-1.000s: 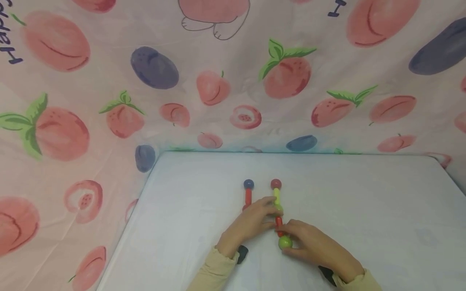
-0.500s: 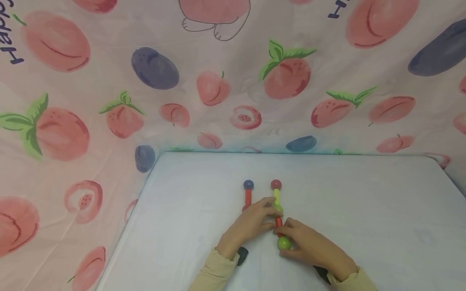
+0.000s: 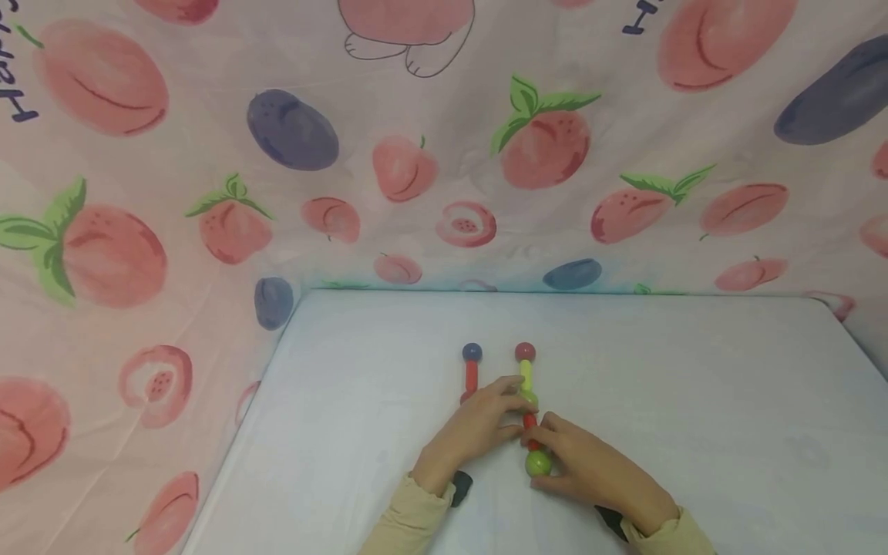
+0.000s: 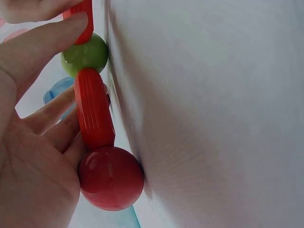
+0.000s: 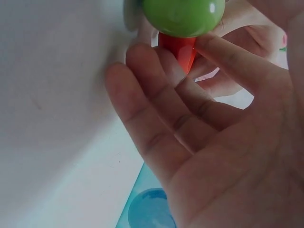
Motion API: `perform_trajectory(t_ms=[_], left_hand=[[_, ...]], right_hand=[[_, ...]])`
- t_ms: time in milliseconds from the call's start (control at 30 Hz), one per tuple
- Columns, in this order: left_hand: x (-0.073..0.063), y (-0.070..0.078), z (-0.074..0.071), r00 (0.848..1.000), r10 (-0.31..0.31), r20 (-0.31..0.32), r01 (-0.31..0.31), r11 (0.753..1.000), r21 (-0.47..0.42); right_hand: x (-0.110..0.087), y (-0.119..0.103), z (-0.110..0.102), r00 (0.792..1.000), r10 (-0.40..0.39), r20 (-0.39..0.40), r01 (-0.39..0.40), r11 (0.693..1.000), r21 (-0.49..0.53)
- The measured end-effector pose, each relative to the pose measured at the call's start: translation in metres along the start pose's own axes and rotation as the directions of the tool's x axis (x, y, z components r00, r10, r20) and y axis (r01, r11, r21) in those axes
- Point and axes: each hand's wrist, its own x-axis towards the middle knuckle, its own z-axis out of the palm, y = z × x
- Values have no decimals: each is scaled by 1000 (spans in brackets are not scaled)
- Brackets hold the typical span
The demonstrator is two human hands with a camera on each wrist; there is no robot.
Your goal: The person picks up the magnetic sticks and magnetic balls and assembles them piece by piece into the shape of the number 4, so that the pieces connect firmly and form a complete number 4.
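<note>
On the white table two columns of toy balls and rods, like magnetic building sticks, lie side by side. The left one shows a blue ball (image 3: 472, 352), a red rod (image 3: 471, 375) and a red ball (image 4: 111, 178). The right one runs from a red ball (image 3: 525, 352) through a yellow rod (image 3: 526, 375), green ball (image 4: 85, 55) and red rod (image 3: 530, 422) to a lower green ball (image 3: 538, 464). My left hand (image 3: 479, 420) grips around the upper green ball, its thumb against the rod. A crosswise red rod (image 4: 93, 109) lies under it. My right hand (image 3: 590, 462) holds the lower green ball.
A fruit-patterned cloth (image 3: 465, 139) hangs behind and left of the table (image 3: 694, 385). Beige sleeves (image 3: 409, 512) and dark wrist straps are on both arms.
My right hand has shifted slightly left with the lower green ball, so the rod stands a little straighter. The left hand stays in place.
</note>
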Motion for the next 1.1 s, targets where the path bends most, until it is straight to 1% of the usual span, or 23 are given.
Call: perform_trajectory(t_ms=[333,533,800,933,1100], left_hand=[[0,-1,1,1000,-27,16,27,999,-27],[0,-1,2,999,-38,16,39,998,-52],[1,1,1,999,-38,18,39,998,-55],[0,2,-2,999,-37,4,37,998,-58],[-1,4,-10,999,-42,-34,39,996,-86]], right_hand=[[2,0,2,1000,3,-9,-3,1000,-6],[3,-3,4,999,31,-24,-31,999,-11],[2,-7,3,998,50,-30,-50,999,-17],[0,-7,2,999,44,-31,-45,999,-28],[0,-7,-1,999,48,-20,-49,996,-71]])
